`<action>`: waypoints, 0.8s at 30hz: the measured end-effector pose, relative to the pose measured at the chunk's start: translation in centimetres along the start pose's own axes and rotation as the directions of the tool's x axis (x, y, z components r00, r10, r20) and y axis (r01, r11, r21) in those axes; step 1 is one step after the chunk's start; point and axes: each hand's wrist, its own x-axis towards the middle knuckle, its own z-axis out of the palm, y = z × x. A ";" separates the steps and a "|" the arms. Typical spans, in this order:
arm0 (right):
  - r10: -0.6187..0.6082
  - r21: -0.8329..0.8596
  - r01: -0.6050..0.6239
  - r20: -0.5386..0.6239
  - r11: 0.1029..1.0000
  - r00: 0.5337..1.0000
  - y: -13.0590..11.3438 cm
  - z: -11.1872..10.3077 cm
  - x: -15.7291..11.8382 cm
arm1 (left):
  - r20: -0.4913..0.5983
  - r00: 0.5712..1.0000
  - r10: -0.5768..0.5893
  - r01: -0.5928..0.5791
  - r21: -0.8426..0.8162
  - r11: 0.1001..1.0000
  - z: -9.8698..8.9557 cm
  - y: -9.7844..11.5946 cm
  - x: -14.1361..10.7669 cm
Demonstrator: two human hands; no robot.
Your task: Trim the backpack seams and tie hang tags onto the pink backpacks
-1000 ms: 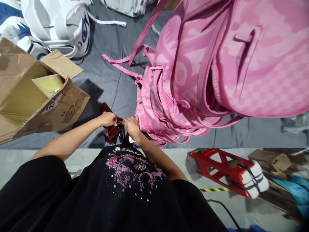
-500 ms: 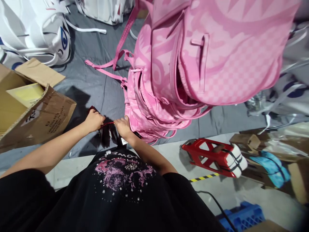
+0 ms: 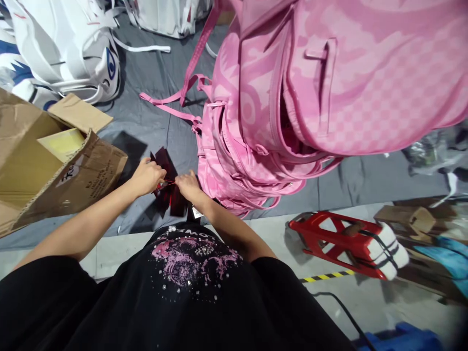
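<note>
A thin red string (image 3: 169,182) runs between my two hands. My left hand (image 3: 147,177) is closed, fingers bent around the string's left end. On the other end, my right hand (image 3: 187,186) pinches with its fingers pressed together. Dark, glossy reddish tags (image 3: 178,202) fan out around and below the string, some partly hidden by my hands. A white label (image 3: 197,212) shows under my right wrist. Just right of my right hand stands a pile of pink patterned backpacks (image 3: 252,161), with loose straps trailing left over the grey cloth (image 3: 146,122).
An open cardboard box (image 3: 98,168) lies to the left of my left hand. White backpacks (image 3: 69,53) stand at the back left. On the floor to the right are a red frame with a white strapped end (image 3: 336,239), a black cable (image 3: 338,302) and a blue pallet (image 3: 405,339).
The view has shifted, so most things sit further right. Between my hands the dark tags have spread apart and show more. Both hands still hold the string.
</note>
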 end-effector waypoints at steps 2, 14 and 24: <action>0.029 0.004 -0.029 0.043 1.000 0.999 1.3 0.6 -0.4 | -0.013 0.998 -0.065 0.065 0.011 0.998 0.0 -2.0 -1.2; 0.142 0.104 -0.125 -0.182 0.987 0.973 1.6 -2.2 -4.9 | -0.271 0.959 -0.079 -0.024 -0.359 0.933 -1.8 -2.3 -1.1; 0.707 0.387 -0.596 -0.466 0.704 0.533 5.8 -5.4 -13.4 | -0.318 0.946 0.058 -0.200 -0.437 0.877 -3.3 7.4 4.8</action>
